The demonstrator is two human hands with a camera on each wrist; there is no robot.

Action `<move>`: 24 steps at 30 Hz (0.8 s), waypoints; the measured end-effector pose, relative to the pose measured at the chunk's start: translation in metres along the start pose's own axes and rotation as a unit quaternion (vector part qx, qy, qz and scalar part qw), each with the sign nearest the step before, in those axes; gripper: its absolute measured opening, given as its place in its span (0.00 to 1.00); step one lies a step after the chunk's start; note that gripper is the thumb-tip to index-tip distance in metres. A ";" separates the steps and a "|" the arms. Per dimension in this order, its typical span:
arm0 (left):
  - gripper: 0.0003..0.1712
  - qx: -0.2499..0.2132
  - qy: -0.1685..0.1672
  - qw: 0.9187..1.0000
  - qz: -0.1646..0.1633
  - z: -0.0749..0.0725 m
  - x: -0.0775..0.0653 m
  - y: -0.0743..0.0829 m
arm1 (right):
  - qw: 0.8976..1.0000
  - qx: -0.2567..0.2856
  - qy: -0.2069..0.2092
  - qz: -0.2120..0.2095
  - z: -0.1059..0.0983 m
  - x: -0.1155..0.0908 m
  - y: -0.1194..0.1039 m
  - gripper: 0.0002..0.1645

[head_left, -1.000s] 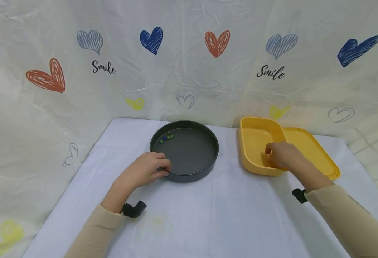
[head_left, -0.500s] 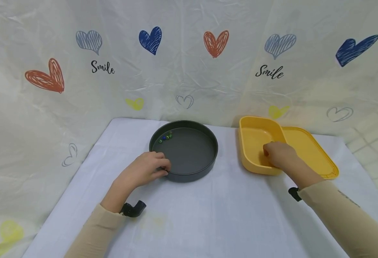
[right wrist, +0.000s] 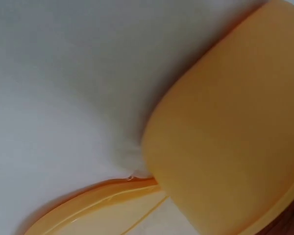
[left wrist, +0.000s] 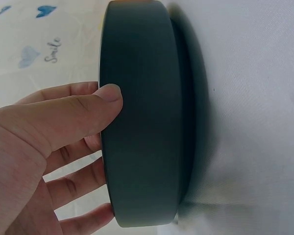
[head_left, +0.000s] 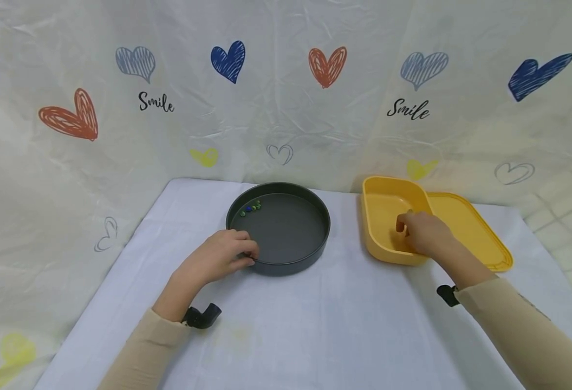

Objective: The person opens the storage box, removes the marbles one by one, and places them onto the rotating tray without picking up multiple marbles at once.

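Note:
A dark round pan (head_left: 286, 268) lies left of centre on the white cloth. My left hand (head_left: 220, 252) grips its near-left rim; in the left wrist view the thumb (left wrist: 100, 100) presses the outer wall while the other fingers go over the rim. Several small green and blue marbles (head_left: 248, 208) are gathered inside by the pan's far-left wall. Over at the right, my right hand (head_left: 424, 233) reaches down into a yellow box (head_left: 371, 233), index finger bent. Its fingertips are hidden, so I cannot tell whether they hold anything.
A yellow lid (head_left: 476, 230) lies on the cloth right of the box, close against it. Behind the table hangs a pale curtain (head_left: 276, 114) printed with hearts. White cloth (head_left: 325, 325) stretches in front of both containers.
My right hand has shifted slightly left within the yellow box, its fingers closing out of sight and then showing a bent index finger again. The left hand and pan stay put.

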State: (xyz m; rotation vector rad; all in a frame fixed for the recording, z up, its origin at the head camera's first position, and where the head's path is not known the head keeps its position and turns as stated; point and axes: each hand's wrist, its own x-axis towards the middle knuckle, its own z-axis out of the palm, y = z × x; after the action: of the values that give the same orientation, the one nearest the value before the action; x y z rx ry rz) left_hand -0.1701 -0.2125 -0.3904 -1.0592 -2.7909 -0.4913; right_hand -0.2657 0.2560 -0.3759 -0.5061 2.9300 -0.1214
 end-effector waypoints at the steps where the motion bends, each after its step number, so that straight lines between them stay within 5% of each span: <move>1: 0.06 0.000 0.000 1.000 0.000 0.000 0.000 0.000 | 1.000 0.008 0.002 -0.001 0.000 0.000 0.000 0.12; 12: 0.07 0.000 0.004 1.000 0.002 0.000 0.001 0.002 | 0.992 0.128 0.006 -0.008 -0.008 -0.002 -0.011 0.11; 24: 0.07 -0.001 0.003 1.000 0.000 -0.001 0.000 0.001 | 0.960 0.279 0.022 0.000 -0.021 -0.009 -0.030 0.15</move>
State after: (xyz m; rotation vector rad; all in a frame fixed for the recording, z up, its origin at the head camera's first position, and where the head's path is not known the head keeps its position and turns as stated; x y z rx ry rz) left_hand -0.1691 -0.2119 -0.3896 -1.0560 -2.7860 -0.4960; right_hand -0.2513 0.2317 -0.3504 -0.4081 2.7473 -0.9338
